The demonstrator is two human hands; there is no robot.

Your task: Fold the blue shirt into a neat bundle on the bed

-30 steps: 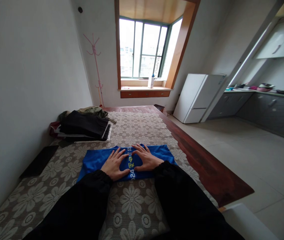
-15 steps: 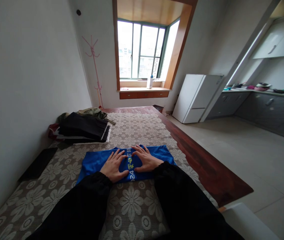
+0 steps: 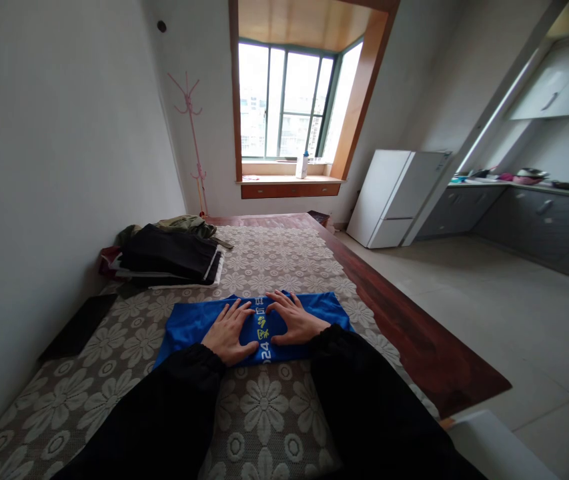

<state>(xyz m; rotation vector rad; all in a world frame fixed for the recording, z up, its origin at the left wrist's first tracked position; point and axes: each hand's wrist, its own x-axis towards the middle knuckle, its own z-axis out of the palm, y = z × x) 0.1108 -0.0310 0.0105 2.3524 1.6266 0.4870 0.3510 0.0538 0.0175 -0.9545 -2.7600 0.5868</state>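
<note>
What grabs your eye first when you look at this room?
The bright blue cloth on the flowered table cover, with the left hand and right hand pressed flat on it. Behind it, left, lies a pile of dark clothes.

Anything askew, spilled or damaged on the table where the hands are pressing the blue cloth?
Nothing stands out. Left hand and right hand lie flat, fingers spread, on the folded blue garment, which sits square on the lace tablecloth. The clothes pile behind is loosely stacked but stays on the table. No spill or damage shows.
</note>
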